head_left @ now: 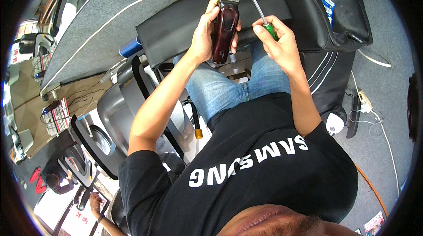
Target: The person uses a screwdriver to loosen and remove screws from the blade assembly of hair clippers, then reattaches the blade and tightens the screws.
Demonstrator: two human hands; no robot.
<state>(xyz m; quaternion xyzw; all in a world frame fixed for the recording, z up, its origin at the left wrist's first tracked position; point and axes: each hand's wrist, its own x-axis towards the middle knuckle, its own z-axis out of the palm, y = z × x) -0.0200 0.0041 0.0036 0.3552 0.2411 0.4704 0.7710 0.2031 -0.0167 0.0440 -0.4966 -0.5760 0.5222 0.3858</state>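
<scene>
Head view, upper centre: the left hand (203, 38) holds a dark-red clipper (225, 32), the right hand (283, 46) a green-handled screwdriver (257, 5), which could scratch the clipper if its fingertip grip slips.

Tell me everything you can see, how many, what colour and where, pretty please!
Hair clipper: one, dark red and black, upper middle
Screwdriver: one, green and silver, right of the clipper
Padded seat: one, black, behind the clipper
Packet: one, blue and white, upper right
Chairs: several, grey and black, left side
White cable: at least one, white, right-hand floor
Floor: one, grey, right
Another person's hand: one, bare, lower left
Far-left clutter: too small to count
Shirt: one, black with white letters, lower middle
Jeans: one pair, blue, middle
Left hand: one, bare, holding the clipper
Right hand: one, bare, holding the screwdriver
</scene>
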